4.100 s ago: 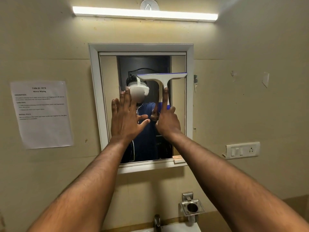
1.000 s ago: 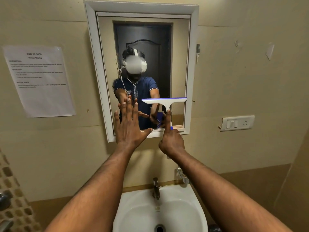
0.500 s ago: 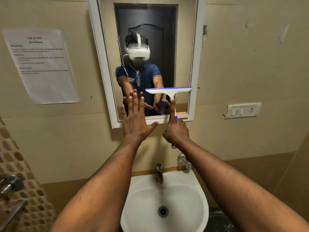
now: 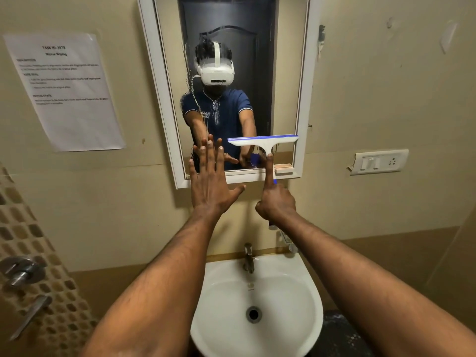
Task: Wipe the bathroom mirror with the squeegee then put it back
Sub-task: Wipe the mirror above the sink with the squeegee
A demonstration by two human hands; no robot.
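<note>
Squeegee low on the mirror

My right hand (image 4: 277, 200) grips the squeegee (image 4: 262, 143) handle, forefinger stretched up along it, the blade pressed flat on the mirror (image 4: 286, 73) near its lower right edge. My left hand (image 4: 211, 181) is spread open, empty, fingers against the glass above the basin (image 4: 304, 300).

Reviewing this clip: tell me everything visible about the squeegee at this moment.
The white plastic T-shaped squeegee with a blue rubber blade lies level against the lower right part of the white-framed wall mirror. Its blade edge faces up and nearly reaches the frame's right side. A white neck runs down to a blue handle, mostly hidden by the right hand, which grips it with the index finger stretched up the neck. The open left hand is beside it, not touching.
</note>
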